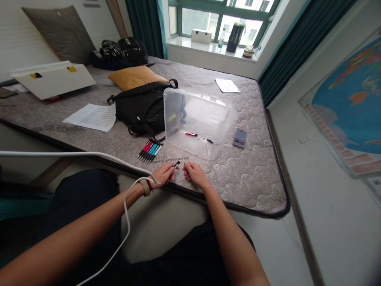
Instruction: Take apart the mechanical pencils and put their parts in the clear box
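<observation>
The head view shows a quilted grey mattress (247,186), printed "fabric protector". The left hand (162,175), fingers curled, pinches a small black piece (177,163) at its fingertips; the right hand (194,174), loosely curled and apparently empty, sits just beside it. Nearby lie a row of slim pens (150,150) and a clear plastic box (198,119), with a red pen part (191,134) inside.

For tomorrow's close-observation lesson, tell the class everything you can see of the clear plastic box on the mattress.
The clear plastic box is a see-through, slightly cloudy rectangular container with rounded corners, resting on the quilted grey mattress. A red pen and a dark pen show through it. Its left side sits by the black backpack; whether they touch is unclear.
</observation>
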Motion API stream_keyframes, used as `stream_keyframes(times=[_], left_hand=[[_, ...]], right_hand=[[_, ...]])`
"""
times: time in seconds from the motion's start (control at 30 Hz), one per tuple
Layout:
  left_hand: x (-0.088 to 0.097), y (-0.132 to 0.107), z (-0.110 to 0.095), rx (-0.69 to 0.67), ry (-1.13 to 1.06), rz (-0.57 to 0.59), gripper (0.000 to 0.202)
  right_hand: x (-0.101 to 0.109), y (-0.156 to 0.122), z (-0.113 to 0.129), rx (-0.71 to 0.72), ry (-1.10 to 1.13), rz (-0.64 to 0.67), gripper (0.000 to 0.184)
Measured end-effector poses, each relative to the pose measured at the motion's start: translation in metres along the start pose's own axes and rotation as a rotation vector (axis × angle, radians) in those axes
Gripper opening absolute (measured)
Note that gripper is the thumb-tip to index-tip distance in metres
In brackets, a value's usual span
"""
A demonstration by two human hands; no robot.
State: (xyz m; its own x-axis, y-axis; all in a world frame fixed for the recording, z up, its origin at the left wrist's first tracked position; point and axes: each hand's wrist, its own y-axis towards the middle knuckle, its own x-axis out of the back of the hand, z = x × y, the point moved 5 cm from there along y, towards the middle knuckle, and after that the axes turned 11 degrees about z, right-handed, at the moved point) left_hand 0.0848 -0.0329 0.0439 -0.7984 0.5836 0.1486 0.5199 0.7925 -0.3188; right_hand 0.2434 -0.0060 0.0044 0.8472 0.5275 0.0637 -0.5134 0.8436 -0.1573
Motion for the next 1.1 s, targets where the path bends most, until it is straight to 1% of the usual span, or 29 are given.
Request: stream_keyframes(times=[0.07,0.17,0.23,0.3,0.47,0.6,0.67,0.77,0.87,0.97,1.03,1.1], left_hand=[[0.003,0.003,0.002,0.032,-0.264,-0.057,0.029],[0.012,0.006,-0.003,-0.013,-0.597,-0.181,0.023],[0.017,0.007,-0.01,-0.073,-0.712,-0.217,0.021],[0.02,0.008,-0.017,-0.106,-0.758,-0.211,0.021],[0.018,0.008,-0.022,-0.136,-0.78,-0.195,0.022],[0.017,0.01,-0.02,-0.158,-0.785,-0.199,0.023],[0.018,0.012,-0.019,-0.16,-0.762,-0.217,0.026],[0.023,0.013,-0.017,-0.145,-0.697,-0.275,0.031],[0.027,0.013,-0.013,-0.09,-0.62,-0.353,0.038],[0.029,0.014,-0.008,-0.05,-0.539,-0.345,0.044],[0.034,0.012,-0.004,-0.036,-0.456,-0.336,0.049],[0.043,0.008,-0.001,-0.037,-0.284,-0.379,0.052]], right_hand=[[-0.006,0.0,-0.001,-0.015,0.007,0.027,0.045],[-0.015,-0.001,-0.001,-0.051,0.034,0.126,0.046],[-0.019,-0.003,0.002,-0.075,0.084,0.202,0.046],[-0.021,-0.005,0.005,-0.068,0.122,0.239,0.045],[-0.023,-0.004,0.008,-0.039,0.162,0.233,0.04],[-0.031,-0.003,0.004,-0.038,0.267,0.282,0.042],[-0.032,-0.003,0.003,-0.033,0.309,0.282,0.043],[-0.024,-0.002,0.002,-0.014,0.32,0.176,0.044],[-0.015,0.0,0.001,-0.003,0.285,0.075,0.045],[-0.008,0.001,-0.004,-0.028,0.255,-0.003,0.045],[-0.004,0.001,-0.008,-0.042,0.211,-0.068,0.044],[-0.001,0.0,-0.01,-0.04,0.13,-0.112,0.042]])
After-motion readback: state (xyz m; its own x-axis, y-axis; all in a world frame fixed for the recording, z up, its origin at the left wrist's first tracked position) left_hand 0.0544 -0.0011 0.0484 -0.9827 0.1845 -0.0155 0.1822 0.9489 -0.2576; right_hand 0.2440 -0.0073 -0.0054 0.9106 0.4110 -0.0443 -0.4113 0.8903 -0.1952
